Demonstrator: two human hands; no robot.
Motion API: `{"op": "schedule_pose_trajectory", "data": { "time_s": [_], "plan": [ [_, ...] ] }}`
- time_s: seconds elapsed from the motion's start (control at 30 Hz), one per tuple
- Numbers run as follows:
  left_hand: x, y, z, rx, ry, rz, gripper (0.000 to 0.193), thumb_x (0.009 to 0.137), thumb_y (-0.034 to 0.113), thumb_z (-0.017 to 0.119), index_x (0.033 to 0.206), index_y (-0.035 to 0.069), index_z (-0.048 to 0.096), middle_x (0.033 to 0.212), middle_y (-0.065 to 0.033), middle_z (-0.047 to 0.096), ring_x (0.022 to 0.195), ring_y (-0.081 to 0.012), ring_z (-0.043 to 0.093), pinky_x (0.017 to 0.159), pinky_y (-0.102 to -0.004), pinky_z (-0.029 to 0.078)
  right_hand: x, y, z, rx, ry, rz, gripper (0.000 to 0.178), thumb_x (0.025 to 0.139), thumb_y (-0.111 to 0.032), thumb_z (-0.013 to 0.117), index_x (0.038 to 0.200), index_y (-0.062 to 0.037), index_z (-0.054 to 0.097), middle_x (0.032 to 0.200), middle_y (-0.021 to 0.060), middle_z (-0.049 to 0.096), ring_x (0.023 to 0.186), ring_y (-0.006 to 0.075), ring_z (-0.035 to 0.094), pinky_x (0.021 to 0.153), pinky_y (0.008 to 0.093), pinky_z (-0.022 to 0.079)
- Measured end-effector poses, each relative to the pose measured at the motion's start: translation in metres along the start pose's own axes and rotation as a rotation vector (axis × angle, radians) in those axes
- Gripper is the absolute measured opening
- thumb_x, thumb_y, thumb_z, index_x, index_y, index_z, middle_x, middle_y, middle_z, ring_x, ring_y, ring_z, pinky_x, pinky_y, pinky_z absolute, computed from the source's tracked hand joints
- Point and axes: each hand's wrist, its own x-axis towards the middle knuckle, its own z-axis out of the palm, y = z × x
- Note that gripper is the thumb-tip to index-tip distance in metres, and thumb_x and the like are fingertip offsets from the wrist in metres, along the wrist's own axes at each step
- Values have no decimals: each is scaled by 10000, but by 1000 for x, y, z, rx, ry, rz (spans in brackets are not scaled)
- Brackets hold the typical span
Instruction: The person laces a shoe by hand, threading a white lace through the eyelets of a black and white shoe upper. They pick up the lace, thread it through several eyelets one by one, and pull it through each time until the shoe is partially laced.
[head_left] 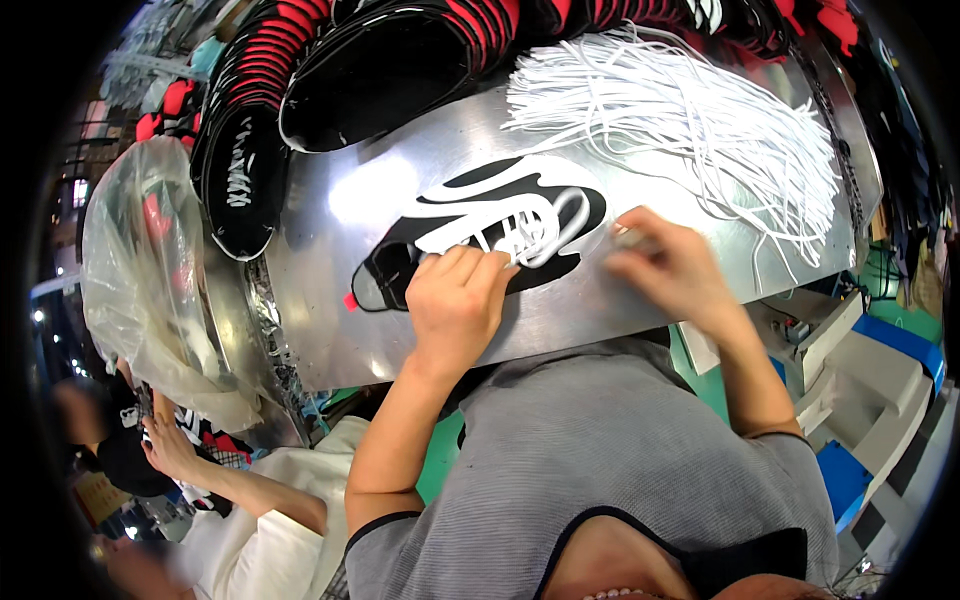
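Note:
A black and white shoe upper [400, 268] lies flat on the metal table, its white shoelace [528, 228] threaded and looped over the middle. My left hand [458, 300] is closed on the near edge of the upper beside the lacing, fingers curled around it. To the right of the upper, my right hand [672, 268] is raised with bent fingers, smeared by motion. Whether it pinches anything cannot be made out.
A large bundle of white shoelaces [690, 130] covers the table's far right. Stacked black and red shoe uppers [240, 170] line the far and left edges. A clear plastic bag [150, 270] hangs at left. A co-worker's hand [172, 448] is at lower left.

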Motion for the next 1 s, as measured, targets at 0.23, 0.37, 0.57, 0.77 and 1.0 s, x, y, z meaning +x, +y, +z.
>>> {"op": "schedule_pose_trajectory", "data": {
  "time_s": [0.23,0.37,0.57,0.77,1.0],
  "plan": [
    [-11,5,1,73,62,127,141,748,68,758,834,54,647,684,-41,592,636,-213,584,583,-336,424,31,-40,50,-339,-72,-578,217,845,-49,623,1062,-42,615,886,98,690,713,280,663,596,363,497],
    [-17,8,-3,73,68,148,151,745,62,752,852,46,646,686,-52,593,647,-221,588,581,-338,437,35,-41,54,-612,-207,-374,173,873,-105,591,1037,-50,600,780,99,677,713,308,665,594,423,485],
    [-12,4,3,-82,43,149,174,747,58,767,867,34,644,663,-68,565,621,-237,565,564,-343,430,63,-33,44,-38,-260,-206,182,836,-130,702,1004,-59,697,916,125,725,836,209,700,739,338,545],
    [-13,0,4,-135,-53,130,202,731,58,787,880,33,653,661,-75,579,589,-232,565,533,-342,438,91,-97,-62,535,236,-492,189,889,-92,686,1065,-26,676,894,37,705,724,57,589,627,198,461],
    [-3,3,-3,-431,-183,-156,514,817,155,773,1240,19,515,817,-121,693,751,-302,671,687,-349,515,43,-22,8,488,-126,-101,133,887,-83,697,1009,-31,688,906,-13,665,845,74,608,805,234,482]
  ]
}}
